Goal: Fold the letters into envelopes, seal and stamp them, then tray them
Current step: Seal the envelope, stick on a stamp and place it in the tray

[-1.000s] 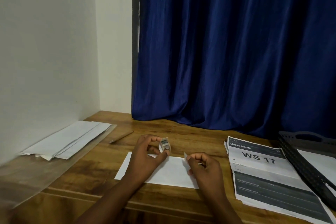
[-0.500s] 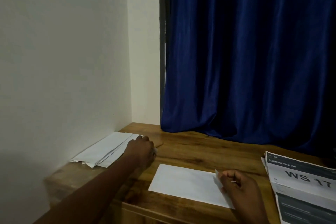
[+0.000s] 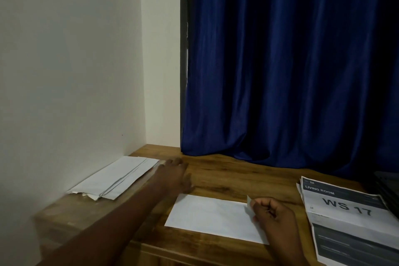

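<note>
Wooden desk [image 3: 226, 175], right hand [image 3: 274, 216] pinching stamp [image 3: 249, 202]

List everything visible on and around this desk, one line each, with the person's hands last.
envelope: one, white, flat on the desk at near centre.
stack of envelopes: one pile, white, far left by the wall.
stamp: one small pale piece, pinched above the envelope's right end.
printed sheets: a few, grey and white, marked WS 17, right side.
tray: one, dark, only its edge shows at far right.
desk: one, brown wood.
curtain: one, deep blue, behind the desk.
wall: white, left.
left hand: reaching beside the stack, fingers spread.
right hand: pinching the stamp.
</note>
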Demonstrator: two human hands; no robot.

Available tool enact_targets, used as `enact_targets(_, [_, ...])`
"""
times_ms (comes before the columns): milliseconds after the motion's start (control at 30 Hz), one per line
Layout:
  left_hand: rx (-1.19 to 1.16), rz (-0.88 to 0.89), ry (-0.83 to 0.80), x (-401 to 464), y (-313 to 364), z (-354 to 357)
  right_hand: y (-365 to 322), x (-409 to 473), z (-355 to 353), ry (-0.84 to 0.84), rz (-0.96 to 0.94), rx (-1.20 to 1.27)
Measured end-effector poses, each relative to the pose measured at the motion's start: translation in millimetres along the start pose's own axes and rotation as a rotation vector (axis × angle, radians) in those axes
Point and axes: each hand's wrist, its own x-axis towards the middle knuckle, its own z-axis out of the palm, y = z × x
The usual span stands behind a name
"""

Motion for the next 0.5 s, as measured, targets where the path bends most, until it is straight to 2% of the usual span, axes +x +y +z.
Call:
enact_targets(100, [-0.304,0.201,0.106,-19,49,9,-3,3,-3,0.048,0.027,0.049])
enact_targets(167, [-0.4,0.348,0.072,-31,82,21,-3,5,-6,0.087,0.075,0.104])
enact_targets(233, [-0.428,0.42,0.019,-36,107,35,-2,7,-10,0.126,0.149,0.197])
enact_targets(400, [-0.426,0.414,-0.02,-39,121,57,0,12,-19,0.217,0.274,0.394])
enact_targets(500, [-0.404,0.381,0.005,-48,120,58,-1,12,-22,0.189,0.304,0.493])
